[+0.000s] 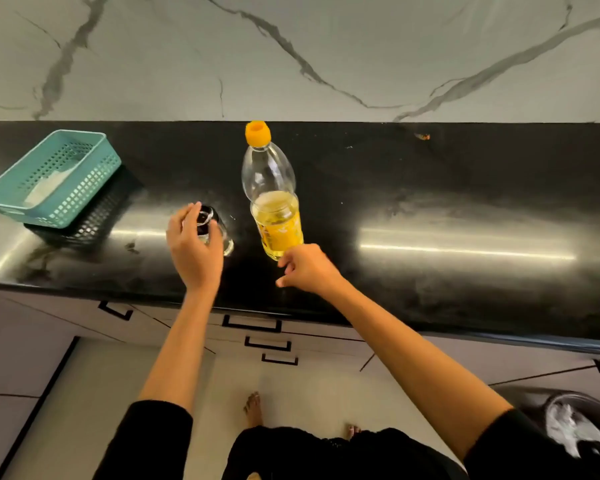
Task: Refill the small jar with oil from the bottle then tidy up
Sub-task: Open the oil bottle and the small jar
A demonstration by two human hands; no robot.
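Note:
A clear plastic oil bottle (272,195) with an orange cap stands upright on the black counter (430,202), about half full of yellow oil. Left of it stands a small glass jar (219,233), partly hidden by my left hand (194,247). That hand curls over the jar, its fingers on the jar's dark top. My right hand (307,268) hovers just below the bottle's base, fingers loosely bent, holding nothing. I cannot tell whether it touches the bottle.
A teal perforated plastic basket (54,178) sits at the counter's left, with something white inside. The marble wall (291,53) rises behind. Drawers with black handles (252,323) run under the counter edge. A dark bin (568,420) stands on the floor at the right.

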